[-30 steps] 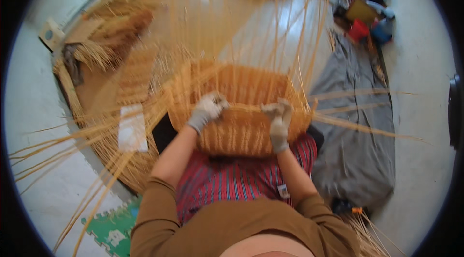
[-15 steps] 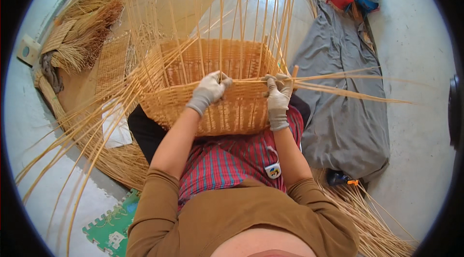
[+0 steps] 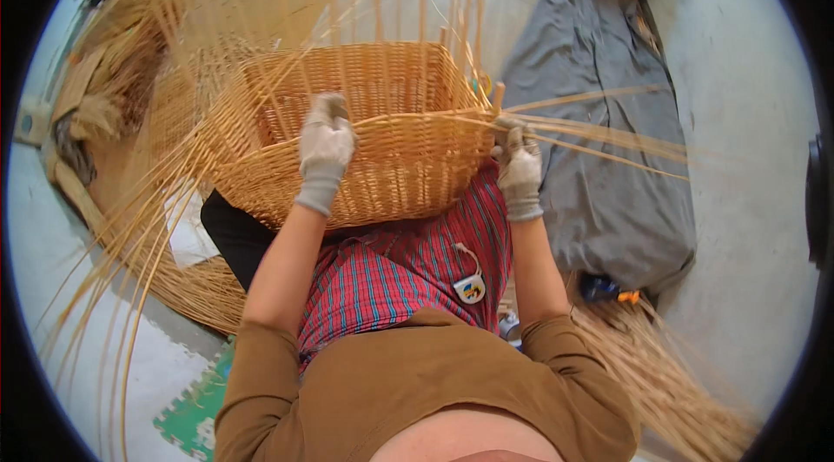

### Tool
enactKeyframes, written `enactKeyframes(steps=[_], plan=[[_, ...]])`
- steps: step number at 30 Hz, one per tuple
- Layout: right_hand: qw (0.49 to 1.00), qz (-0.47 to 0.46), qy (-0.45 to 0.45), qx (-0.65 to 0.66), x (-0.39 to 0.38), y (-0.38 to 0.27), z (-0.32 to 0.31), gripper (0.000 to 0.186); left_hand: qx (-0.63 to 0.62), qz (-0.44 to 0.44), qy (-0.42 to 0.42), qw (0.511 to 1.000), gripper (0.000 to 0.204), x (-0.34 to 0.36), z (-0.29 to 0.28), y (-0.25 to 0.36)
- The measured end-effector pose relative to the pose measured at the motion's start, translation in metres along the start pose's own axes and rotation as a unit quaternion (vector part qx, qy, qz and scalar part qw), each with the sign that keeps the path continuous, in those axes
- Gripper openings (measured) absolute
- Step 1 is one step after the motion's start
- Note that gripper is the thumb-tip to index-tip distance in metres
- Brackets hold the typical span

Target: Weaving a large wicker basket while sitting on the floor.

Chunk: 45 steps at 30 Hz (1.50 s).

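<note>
A half-woven wicker basket (image 3: 347,175), rectangular and golden brown, rests tilted across my lap. Thin upright stakes (image 3: 380,1) rise from its walls, and loose strands (image 3: 608,139) stick out past its right corner. My left hand (image 3: 327,139), in a pale knitted glove, is closed over the near rim, left of the middle; its fingertips are partly hidden. At the right corner, beside a short thick corner post (image 3: 498,97), my gloved right hand (image 3: 521,168) has its fingers bent around wicker strands. Motion blur softens that grip.
Bundles of long strands (image 3: 187,288) lie on the floor at the left, with woven pieces behind. A grey cloth (image 3: 608,201) covers something long at the right. More strands (image 3: 660,366) lie below it. A green foam mat (image 3: 195,414) is at lower left.
The basket has shifted left in the view and turned slightly. My left hand has moved left along the near rim; my right hand has moved right to the basket's corner.
</note>
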State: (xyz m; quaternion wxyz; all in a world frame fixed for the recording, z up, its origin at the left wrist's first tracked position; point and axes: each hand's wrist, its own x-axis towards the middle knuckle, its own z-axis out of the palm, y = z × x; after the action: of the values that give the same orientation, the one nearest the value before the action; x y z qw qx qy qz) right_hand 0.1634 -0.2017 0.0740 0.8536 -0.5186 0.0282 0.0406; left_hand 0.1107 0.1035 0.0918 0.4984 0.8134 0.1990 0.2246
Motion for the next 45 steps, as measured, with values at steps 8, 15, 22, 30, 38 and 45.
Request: enactKeyframes(steps=[8, 15, 22, 30, 38, 45], plan=[[0.906, -0.332, -0.149, -0.216, 0.075, -0.018, 0.086, 0.045, 0.005, 0.004, -0.183, 0.983, 0.022, -0.006, 0.115, 0.015], [0.945, -0.213, -0.032, -0.244, 0.071, -0.06, 0.047, 0.043, -0.093, -0.296, -0.282, 0.908, 0.017, 0.006, 0.095, 0.061], [0.895, -0.166, -0.078, -0.408, 0.014, -0.044, 0.048, 0.031, -0.168, -0.21, -0.274, 0.923, 0.051, -0.015, 0.091, 0.065], [0.522, -0.215, -0.287, -0.774, 0.128, -0.102, 0.028, 0.034, 0.015, 0.078, -0.24, 0.968, 0.083, -0.036, 0.076, 0.046], [0.393, -0.032, -0.481, -0.783, 0.176, -0.129, 0.054, 0.031, -0.119, 0.063, -0.203, 0.97, 0.069, -0.037, 0.103, 0.031], [0.57, -0.162, -0.332, -0.734, 0.094, -0.12, -0.001, 0.025, 0.117, 0.042, -0.293, 0.948, 0.056, -0.029, 0.092, 0.028]])
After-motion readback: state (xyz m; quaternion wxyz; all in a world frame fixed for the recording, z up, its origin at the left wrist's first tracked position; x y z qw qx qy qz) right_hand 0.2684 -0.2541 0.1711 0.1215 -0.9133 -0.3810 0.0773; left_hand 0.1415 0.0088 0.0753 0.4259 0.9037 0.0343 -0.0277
